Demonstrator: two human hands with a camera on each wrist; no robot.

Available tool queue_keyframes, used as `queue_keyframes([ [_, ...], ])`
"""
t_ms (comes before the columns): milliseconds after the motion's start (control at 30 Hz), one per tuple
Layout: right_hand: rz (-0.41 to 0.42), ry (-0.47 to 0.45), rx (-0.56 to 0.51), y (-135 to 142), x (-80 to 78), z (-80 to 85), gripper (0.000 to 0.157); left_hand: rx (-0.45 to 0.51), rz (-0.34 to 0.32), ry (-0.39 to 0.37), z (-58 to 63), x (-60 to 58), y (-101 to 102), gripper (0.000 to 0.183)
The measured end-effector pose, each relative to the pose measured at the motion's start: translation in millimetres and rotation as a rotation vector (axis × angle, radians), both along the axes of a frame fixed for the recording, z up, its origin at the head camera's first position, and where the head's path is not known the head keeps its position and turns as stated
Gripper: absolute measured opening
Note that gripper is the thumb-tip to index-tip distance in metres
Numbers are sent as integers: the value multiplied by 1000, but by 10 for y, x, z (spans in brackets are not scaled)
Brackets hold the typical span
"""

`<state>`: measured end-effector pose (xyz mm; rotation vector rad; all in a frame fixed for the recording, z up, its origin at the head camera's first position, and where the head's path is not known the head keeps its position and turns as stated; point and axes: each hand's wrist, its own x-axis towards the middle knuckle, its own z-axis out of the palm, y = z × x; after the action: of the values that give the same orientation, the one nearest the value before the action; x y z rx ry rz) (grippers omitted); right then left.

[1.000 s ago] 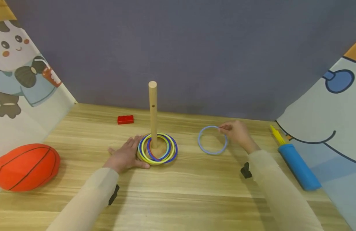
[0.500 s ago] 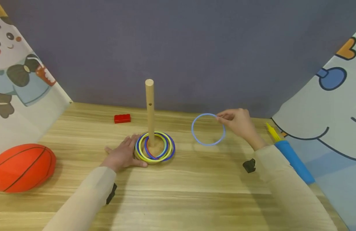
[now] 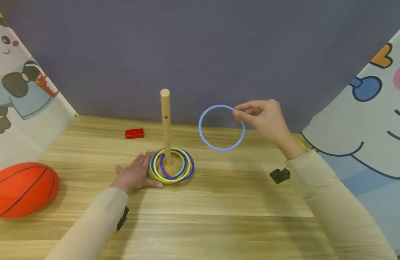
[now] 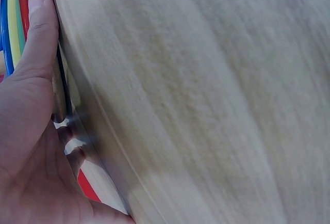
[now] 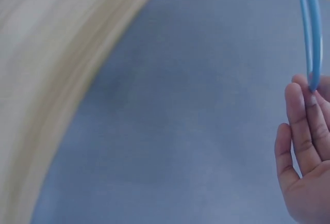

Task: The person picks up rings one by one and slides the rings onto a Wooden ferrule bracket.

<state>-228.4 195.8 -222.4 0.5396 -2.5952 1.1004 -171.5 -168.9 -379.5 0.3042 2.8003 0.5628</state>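
My right hand [image 3: 264,117] pinches a light blue ring [image 3: 222,150] by its upper right edge, thumb against fingers, above the table. In the right wrist view the blue ring [image 5: 315,33] appears nearly edge-on at the fingertips. A wooden peg [image 3: 166,126] stands upright on a round wooden base [image 3: 172,168]. Several yellow, blue, red and teal rings [image 3: 190,167] lie overlapped around its foot. My left hand [image 3: 135,175] rests against the left side of the base, fingers mostly straight and thumb extended along the front. The left wrist view shows the thumb [image 4: 38,38] beside the stacked rings.
A red toy brick [image 3: 134,133] lies behind the left hand. An orange basketball-patterned ball [image 3: 22,189] sits at far left. The yellow tip of a pump [image 3: 300,142] shows behind the right wrist. A grey wall [image 3: 200,54] rises behind the wooden table [image 3: 203,209].
My right hand has lifted the light blue ring off the table and carried it up and left, closer to the peg. The left hand keeps its place at the base. The view has shifted slightly.
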Motion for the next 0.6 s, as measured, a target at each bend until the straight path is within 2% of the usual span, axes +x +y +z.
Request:
queue_keyframes([
  [233, 72, 15, -15, -250, 6, 259, 23, -2, 1, 0, 3, 14, -18, 126],
  [600, 206, 141, -34, -730, -93, 495, 18, -14, -3, 8, -33, 0, -13, 127],
])
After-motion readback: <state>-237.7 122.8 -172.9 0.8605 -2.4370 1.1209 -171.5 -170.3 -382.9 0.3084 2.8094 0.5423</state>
